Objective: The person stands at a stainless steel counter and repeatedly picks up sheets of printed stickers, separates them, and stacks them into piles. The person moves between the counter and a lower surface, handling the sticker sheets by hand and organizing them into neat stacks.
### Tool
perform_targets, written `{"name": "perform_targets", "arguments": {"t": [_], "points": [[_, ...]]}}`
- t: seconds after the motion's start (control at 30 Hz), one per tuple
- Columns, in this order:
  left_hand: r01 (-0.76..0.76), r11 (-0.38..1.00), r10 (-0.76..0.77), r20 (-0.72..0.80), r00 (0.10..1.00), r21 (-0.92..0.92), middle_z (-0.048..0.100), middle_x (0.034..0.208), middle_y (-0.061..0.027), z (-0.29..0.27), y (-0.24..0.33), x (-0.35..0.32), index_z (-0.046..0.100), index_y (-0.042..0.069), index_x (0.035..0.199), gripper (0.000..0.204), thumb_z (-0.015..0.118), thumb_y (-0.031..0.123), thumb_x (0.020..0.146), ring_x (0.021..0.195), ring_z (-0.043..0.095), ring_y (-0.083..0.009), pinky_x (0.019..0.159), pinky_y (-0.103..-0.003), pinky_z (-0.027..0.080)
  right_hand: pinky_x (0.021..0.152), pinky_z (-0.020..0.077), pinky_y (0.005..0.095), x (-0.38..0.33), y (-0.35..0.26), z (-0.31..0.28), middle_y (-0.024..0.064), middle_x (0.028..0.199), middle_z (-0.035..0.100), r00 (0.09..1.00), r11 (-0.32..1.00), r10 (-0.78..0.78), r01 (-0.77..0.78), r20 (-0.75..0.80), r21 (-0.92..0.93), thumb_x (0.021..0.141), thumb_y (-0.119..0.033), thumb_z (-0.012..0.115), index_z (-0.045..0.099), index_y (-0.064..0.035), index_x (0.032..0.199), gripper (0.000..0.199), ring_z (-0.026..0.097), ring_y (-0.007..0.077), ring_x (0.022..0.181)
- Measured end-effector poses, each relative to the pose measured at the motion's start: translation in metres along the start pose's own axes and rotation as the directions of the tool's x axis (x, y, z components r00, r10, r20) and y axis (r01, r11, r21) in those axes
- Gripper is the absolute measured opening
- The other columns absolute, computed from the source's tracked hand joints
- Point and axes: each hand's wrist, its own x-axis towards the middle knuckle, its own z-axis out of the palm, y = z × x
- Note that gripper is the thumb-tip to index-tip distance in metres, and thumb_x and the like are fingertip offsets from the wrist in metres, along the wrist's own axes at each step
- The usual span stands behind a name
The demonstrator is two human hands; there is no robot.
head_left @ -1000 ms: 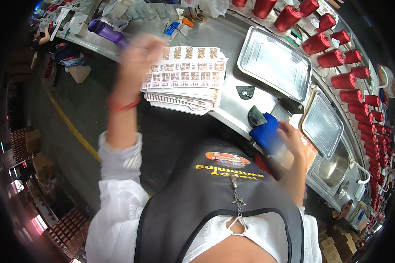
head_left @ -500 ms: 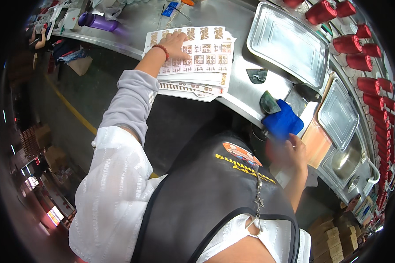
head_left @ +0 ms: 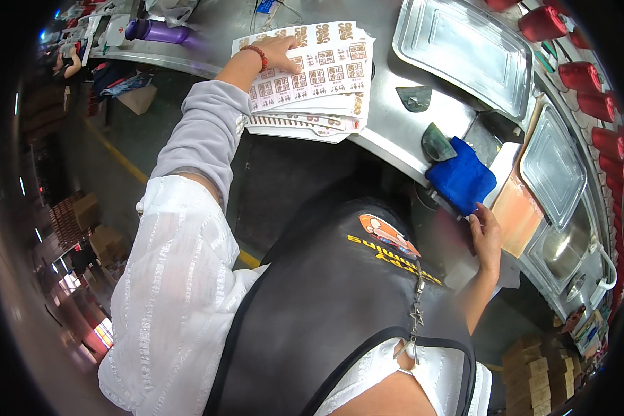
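Observation:
My left hand (head_left: 279,55) lies on a stack of printed white sticker sheets (head_left: 333,78) at the table's edge, thumb and fingers apart. The top sheet, with rows of brown square and golden patterns, sits askew over the others. My right hand (head_left: 487,236) is beside the lower edge of a blue cloth (head_left: 462,177), its fingers slightly bent and apart. Whether the fingertips touch the cloth I cannot tell. A dark green half-round piece (head_left: 437,143) rests against the cloth, and another dark half-round piece (head_left: 414,98) lies farther off on the metal.
A large metal tray (head_left: 464,52) stands at the back right, and a smaller tray (head_left: 555,166) sits beside a wooden board (head_left: 516,218). Red cylinders (head_left: 581,76) line the right side. A purple bottle (head_left: 158,32) lies at the far left, and cardboard boxes (head_left: 539,367) are below right.
The top sheet has turned askew under my left hand, fanning the sheets. My right hand's fingers have come up beside the cloth's lower edge. The whole view has shifted a little.

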Motion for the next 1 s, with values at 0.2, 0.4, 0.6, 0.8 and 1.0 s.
{"name": "perform_targets", "arguments": {"t": [0.2,0.4,0.6,0.8,1.0], "points": [[-0.041,0.985,0.056,0.084,0.995,-0.168,0.062,0.112,-0.013,0.006,-0.016,0.01,0.059,0.007,0.112,0.055,0.068,0.045,0.074,0.104,0.058,-0.0252,0.087,-0.036,0.044,0.07,0.049,0.03,-0.006,0.008,-0.001,0.0118,0.089,0.063,0.999,1.0,-0.023,0.023,-0.04,0.018,0.087,-0.01,0.062,0.057,0.001,0.116,0.031,0.059,0.018,0.076],[-0.031,0.879,0.044,0.016,0.999,-0.475,0.061,0.111,-0.0089,0.016,-0.02,0.001,0.054,0.007,0.121,0.045,0.063,0.034,0.085,0.1,0.057,-0.016,0.087,-0.031,0.043,0.072,0.049,0.0311,-0.012,0.016,-0.002,0.0145,0.091,0.064,0.998,0.999,-0.036,0.036,-0.059,-0.004,0.087,-0.011,0.062,0.057,0.0019,0.116,0.032,0.06,0.0198,0.077],[0.009,0.666,-0.045,-0.027,0.999,-0.746,0.064,0.105,-0.0062,0.042,-0.04,0.014,0.057,0.0,0.118,0.041,0.059,0.03,0.09,0.091,0.058,-0.0098,0.08,-0.022,0.045,0.075,0.0499,0.0335,-0.019,0.029,0.005,0.0173,0.094,0.065,0.995,1.0,-0.011,0.011,-0.096,0.006,0.086,-0.011,0.061,0.058,0.002,0.115,0.032,0.064,0.0238,0.083],[-0.005,0.492,-0.242,-0.142,0.96,-0.871,0.068,0.089,-0.0072,0.022,-0.045,0.009,0.066,-0.002,0.103,0.053,0.057,0.049,0.087,0.072,0.061,-0.0117,0.069,-0.024,0.046,0.076,0.0502,0.0346,-0.027,0.031,0.002,0.0185,0.095,0.065,0.994,0.999,0.027,-0.029,-0.108,-0.018,0.085,-0.01,0.062,0.058,0.0015,0.115,0.032,0.064,0.0254,0.082],[-0.106,0.889,-0.106,-0.425,0.899,-0.445,0.067,0.089,-0.019,0.03,-0.047,0.024,0.068,0.001,0.096,0.065,0.041,0.059,0.09,0.082,0.064,-0.0294,0.077,-0.038,0.046,0.075,0.0504,0.0346,-0.025,0.039,0.012,0.0186,0.094,0.065,0.992,1.0,0.025,-0.024,-0.126,0.011,0.084,-0.008,0.063,0.058,0.0012,0.115,0.032,0.064,0.0259,0.081]]}}
